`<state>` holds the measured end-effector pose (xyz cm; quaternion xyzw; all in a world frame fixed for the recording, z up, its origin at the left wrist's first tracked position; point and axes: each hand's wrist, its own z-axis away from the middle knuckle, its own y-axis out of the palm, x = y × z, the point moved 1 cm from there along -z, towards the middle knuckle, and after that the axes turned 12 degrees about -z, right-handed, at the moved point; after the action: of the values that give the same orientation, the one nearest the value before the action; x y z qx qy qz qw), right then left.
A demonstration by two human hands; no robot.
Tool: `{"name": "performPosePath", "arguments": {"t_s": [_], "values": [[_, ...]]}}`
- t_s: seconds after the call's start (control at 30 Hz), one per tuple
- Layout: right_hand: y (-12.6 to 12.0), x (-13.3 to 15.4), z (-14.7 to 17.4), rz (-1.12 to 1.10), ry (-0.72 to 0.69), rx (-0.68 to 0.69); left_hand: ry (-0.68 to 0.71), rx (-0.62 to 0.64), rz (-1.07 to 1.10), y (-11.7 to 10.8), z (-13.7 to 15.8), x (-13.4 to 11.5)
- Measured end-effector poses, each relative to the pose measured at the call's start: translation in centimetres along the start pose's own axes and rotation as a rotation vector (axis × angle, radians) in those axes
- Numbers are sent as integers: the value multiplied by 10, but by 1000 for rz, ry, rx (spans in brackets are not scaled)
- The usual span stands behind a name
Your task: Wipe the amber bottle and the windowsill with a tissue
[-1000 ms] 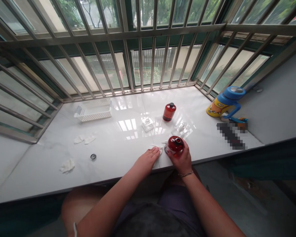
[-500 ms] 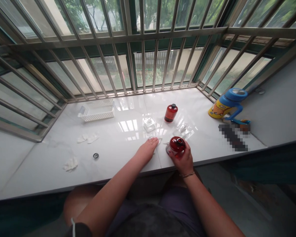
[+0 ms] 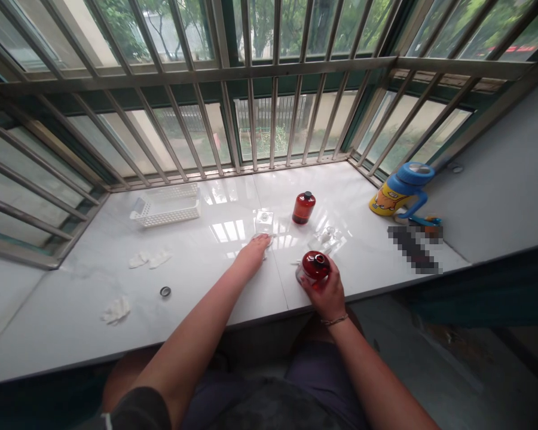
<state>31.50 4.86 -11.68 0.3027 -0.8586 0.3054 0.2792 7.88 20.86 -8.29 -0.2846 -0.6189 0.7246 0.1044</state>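
My right hand (image 3: 326, 291) is wrapped round an uncapped red glass bottle (image 3: 315, 263), which is upright near the counter's front edge. Its open neck faces up. My left hand (image 3: 253, 253) lies flat, fingers stretched forward, on something white and thin, partly hidden under the fingertips; I cannot make out what it is. Just beyond those fingertips stands a small clear glass bottle (image 3: 264, 221). A second red bottle (image 3: 303, 208), with a black cap, stands further back. Between the two red bottles lies a clear glass or plastic piece (image 3: 328, 239), blurred by reflections.
A white perforated basket (image 3: 168, 212) sits at the back left. Crumpled white tissues (image 3: 116, 310) and a dark ring-shaped cap (image 3: 165, 291) lie on the left of the glossy white counter (image 3: 72, 334). A blue and yellow bottle (image 3: 399, 190) stands right, beside a blurred-out dark object (image 3: 415, 251). Metal bars (image 3: 251, 125) close the back.
My left hand has slid forward towards the small clear bottle. My right hand stays round the red bottle. The whole view has shifted slightly.
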Motion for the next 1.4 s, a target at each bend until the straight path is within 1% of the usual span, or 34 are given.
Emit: {"name": "performPosePath", "arguments": {"t_s": [0.13, 0.27, 0.4, 0.47, 0.53, 0.7, 0.83, 0.93, 0.97, 1.03, 1.1, 1.17, 1.27, 1.4], "values": [[0, 0, 0, -1, 5, 9, -76, -28, 20, -7, -4, 21], [0, 0, 0, 3, 1, 15, -198, -90, 56, -17, 4, 52], [0, 1, 0, -1, 6, 16, -350, -177, 114, -31, 26, 82], [0, 0, 1, -3, 13, 18, -418, -216, 157, -38, 42, 92], [0, 0, 1, -2, 13, 19, -479, -247, 211, -44, 59, 97], [0, -1, 1, 1, 12, 6, -610, -295, 426, -56, 92, 92], [0, 0, 0, 0, 8, 3, -626, -295, 697, -67, 112, 82], [0, 0, 0, -4, 1, 0, -635, -254, 807, -72, 128, 79], [0, -1, 0, -4, 3, 1, -652, -233, 803, -72, 133, 80], [-1, -1, 0, -4, 9, 1, -707, -205, 724, -71, 140, 82], [-1, -1, 0, -6, 11, -2, -769, -218, 576, -69, 145, 84], [-1, 0, 0, -7, 13, -7, -793, -247, 424, -66, 149, 80], [-1, 0, 0, -9, 7, -6, -728, -251, 287, -61, 155, 65], [-1, 0, 0, -9, 11, 1, -566, -208, 243, -48, 167, 42]]}}
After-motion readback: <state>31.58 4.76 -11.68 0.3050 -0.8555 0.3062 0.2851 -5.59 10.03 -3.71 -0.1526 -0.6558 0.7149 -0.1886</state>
